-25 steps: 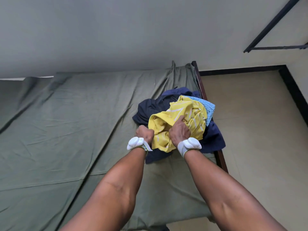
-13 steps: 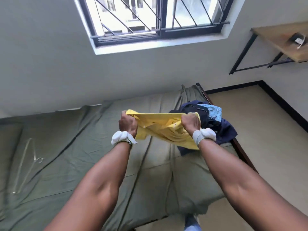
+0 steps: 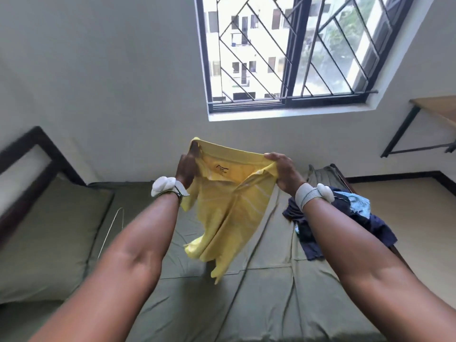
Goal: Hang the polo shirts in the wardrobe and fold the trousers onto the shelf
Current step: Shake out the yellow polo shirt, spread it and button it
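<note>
A yellow striped polo shirt [image 3: 229, 213] hangs in the air above the bed, collar uppermost with its label showing. My left hand [image 3: 186, 166] grips the collar's left end and my right hand [image 3: 283, 169] grips its right end, stretching the collar between them. The shirt's body dangles crumpled toward the sheet. A pile of dark navy clothes [image 3: 345, 225] with a light blue patterned piece [image 3: 359, 203] lies on the bed's right side, partly hidden by my right forearm. A thin wire hanger [image 3: 111, 230] lies on the sheet to the left.
The bed [image 3: 259, 304] has a green sheet, a green pillow [image 3: 47, 238] at left and a dark headboard [image 3: 37, 149]. A barred window [image 3: 286, 50] is in the wall ahead. A wooden shelf on a black bracket [image 3: 431, 112] juts out at right above beige floor [image 3: 407, 218].
Both hands lifted the yellow polo off the pile, raised it and spread it by the collar. The view tilted up, bringing in the window, the pillow and the headboard.
</note>
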The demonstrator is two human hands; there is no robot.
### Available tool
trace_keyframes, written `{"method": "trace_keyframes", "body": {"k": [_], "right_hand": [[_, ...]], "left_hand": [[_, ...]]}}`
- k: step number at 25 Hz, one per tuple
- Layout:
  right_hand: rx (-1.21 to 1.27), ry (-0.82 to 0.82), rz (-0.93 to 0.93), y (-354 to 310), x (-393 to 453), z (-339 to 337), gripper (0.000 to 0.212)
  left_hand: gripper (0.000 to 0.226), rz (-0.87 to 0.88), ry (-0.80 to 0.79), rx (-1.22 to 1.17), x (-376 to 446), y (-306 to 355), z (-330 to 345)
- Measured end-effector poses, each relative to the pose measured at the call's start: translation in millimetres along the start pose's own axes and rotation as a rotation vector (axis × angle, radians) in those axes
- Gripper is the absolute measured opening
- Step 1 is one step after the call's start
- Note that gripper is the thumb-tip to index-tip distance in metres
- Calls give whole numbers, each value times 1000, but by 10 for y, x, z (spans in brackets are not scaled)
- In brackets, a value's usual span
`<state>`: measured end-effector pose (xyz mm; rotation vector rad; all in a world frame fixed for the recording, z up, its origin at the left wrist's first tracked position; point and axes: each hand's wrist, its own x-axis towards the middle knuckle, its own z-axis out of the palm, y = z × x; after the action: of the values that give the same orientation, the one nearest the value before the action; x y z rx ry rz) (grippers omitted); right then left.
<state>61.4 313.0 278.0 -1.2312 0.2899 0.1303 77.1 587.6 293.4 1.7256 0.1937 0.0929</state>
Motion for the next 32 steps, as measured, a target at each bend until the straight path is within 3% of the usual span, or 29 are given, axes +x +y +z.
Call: {"method": "trace_keyframes", "body": {"k": [3,6,8,11,13,14,16,18,20,23,26,28,32], "right_hand": [[60,-171,60,-65,-99,79,11],[-102,-378,149,-140,-196,41,17],[-335,-534,176,-117,-247,-35,36],[-697,-761,278,61,-323,-28,61],[-1220,-846,223,221,-392,76,73],[-1512,-813,120,321,-385,128,68],[-1776,-521,-154,403,-315,136,27],[-1532,-155,-290,354,-183,7,6],[-1118,90,-305,239,-92,-169,15],[-807,184,-355,81,-140,-323,30],[-679,160,-436,24,-226,-259,43],[-693,170,-497,-28,-247,-230,49],[-734,216,-612,-121,-291,-307,53]], "left_hand": [[49,-1,-69,143,-38,16,-199],[43,0,-235,324,-48,113,-327],[37,54,-345,439,-45,199,-347],[38,211,-304,735,-70,361,-235],[43,339,-338,1063,-96,447,-102],[45,406,-343,1216,-81,455,-47],[39,531,-304,1286,-44,421,-12],[27,564,-151,1080,0,383,-81],[14,521,82,862,10,331,-230],[12,380,298,644,-14,226,-436],[22,235,342,698,-12,119,-484],[16,168,378,697,-31,63,-490],[12,116,508,337,-70,82,-508]]}}
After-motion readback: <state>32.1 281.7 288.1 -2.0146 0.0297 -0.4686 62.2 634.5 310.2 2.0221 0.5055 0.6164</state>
